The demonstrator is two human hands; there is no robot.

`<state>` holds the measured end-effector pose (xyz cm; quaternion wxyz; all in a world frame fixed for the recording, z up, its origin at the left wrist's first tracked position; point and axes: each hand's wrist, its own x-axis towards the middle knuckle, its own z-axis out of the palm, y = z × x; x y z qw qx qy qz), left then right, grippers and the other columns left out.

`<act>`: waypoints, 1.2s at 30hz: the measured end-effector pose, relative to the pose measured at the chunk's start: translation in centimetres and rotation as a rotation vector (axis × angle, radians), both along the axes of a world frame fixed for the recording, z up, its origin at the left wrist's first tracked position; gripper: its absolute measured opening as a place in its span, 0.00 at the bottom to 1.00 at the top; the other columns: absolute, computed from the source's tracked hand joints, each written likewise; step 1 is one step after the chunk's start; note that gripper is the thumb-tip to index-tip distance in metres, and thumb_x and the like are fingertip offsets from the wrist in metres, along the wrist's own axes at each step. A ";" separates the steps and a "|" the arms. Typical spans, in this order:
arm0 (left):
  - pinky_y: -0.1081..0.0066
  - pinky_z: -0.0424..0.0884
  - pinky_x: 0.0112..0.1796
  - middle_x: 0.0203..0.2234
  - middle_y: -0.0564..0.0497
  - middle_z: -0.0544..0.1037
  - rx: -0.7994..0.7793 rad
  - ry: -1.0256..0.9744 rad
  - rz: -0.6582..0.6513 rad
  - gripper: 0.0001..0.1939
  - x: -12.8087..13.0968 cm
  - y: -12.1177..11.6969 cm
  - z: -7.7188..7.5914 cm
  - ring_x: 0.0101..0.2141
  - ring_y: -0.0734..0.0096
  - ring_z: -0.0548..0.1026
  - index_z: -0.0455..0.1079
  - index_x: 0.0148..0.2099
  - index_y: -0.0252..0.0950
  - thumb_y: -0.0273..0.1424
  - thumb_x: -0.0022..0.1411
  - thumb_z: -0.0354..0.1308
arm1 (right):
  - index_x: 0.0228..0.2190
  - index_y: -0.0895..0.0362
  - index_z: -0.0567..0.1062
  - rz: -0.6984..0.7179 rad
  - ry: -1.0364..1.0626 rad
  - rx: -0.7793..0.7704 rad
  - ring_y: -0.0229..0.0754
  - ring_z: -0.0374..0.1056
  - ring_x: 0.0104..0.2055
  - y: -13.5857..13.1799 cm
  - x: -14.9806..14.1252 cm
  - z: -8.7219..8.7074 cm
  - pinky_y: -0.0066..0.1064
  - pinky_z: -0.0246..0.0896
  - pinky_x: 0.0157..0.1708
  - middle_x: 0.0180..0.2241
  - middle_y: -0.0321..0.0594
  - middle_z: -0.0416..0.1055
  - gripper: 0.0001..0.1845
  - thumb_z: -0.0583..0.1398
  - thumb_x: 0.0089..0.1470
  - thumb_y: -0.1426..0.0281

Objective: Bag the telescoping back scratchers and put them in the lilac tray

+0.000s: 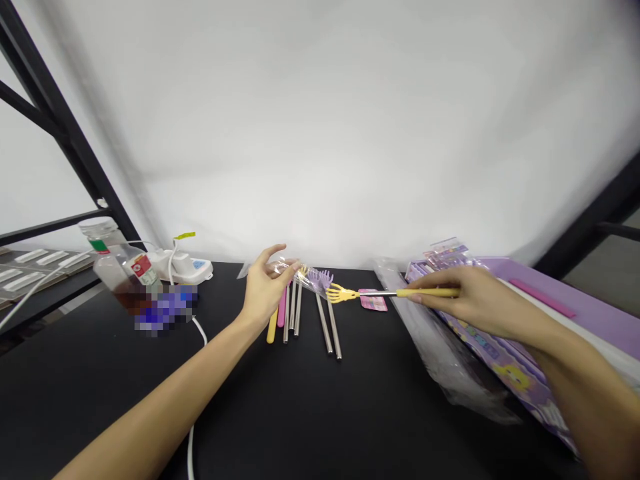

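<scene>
Head: right hand [467, 297] closed round yellow scratcher [383, 294]; left hand [265, 290] pinches clear sleeve [311, 279]; spread prongs [340, 294] may snag plastic, ten o'clock.

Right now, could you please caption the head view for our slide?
Right hand holds yellow back scratcher; left hand holds clear wrapper.

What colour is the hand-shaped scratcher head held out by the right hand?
Yellow: the hand-shaped scratcher head, best seen in the head view.

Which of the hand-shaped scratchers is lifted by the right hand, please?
The yellow scratcher: the right hand holds it sideways by its yellow handle, whereas the purple-clawed scratchers lie on the black table.
</scene>
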<state>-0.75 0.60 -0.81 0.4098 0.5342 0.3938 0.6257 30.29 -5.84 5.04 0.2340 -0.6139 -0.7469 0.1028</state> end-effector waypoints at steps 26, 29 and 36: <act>0.59 0.73 0.51 0.44 0.40 0.81 -0.062 -0.200 0.038 0.29 0.5 0.1 -0.5 0.45 0.60 0.80 0.65 0.52 0.34 0.32 0.51 0.72 | 0.37 0.52 0.84 -0.016 0.011 0.131 0.51 0.76 0.42 0.0 -0.6 0.0 0.38 0.68 0.41 0.40 0.41 0.81 0.14 0.62 0.54 0.61; 0.60 0.73 0.52 0.44 0.40 0.81 -0.065 -0.247 0.051 0.28 0.5 -0.2 -0.3 0.45 0.60 0.80 0.65 0.51 0.34 0.30 0.51 0.72 | 0.36 0.52 0.84 -0.022 0.009 0.086 0.51 0.76 0.42 0.0 -0.9 0.0 0.38 0.68 0.42 0.40 0.41 0.81 0.13 0.62 0.54 0.59; 0.59 0.74 0.50 0.43 0.40 0.81 -0.083 -0.238 0.078 0.28 0.7 -0.2 -0.4 0.43 0.61 0.81 0.65 0.51 0.33 0.32 0.51 0.72 | 0.37 0.53 0.84 -0.017 -0.027 0.116 0.54 0.76 0.42 0.1 -1.1 -0.2 0.40 0.68 0.41 0.40 0.42 0.81 0.15 0.61 0.55 0.60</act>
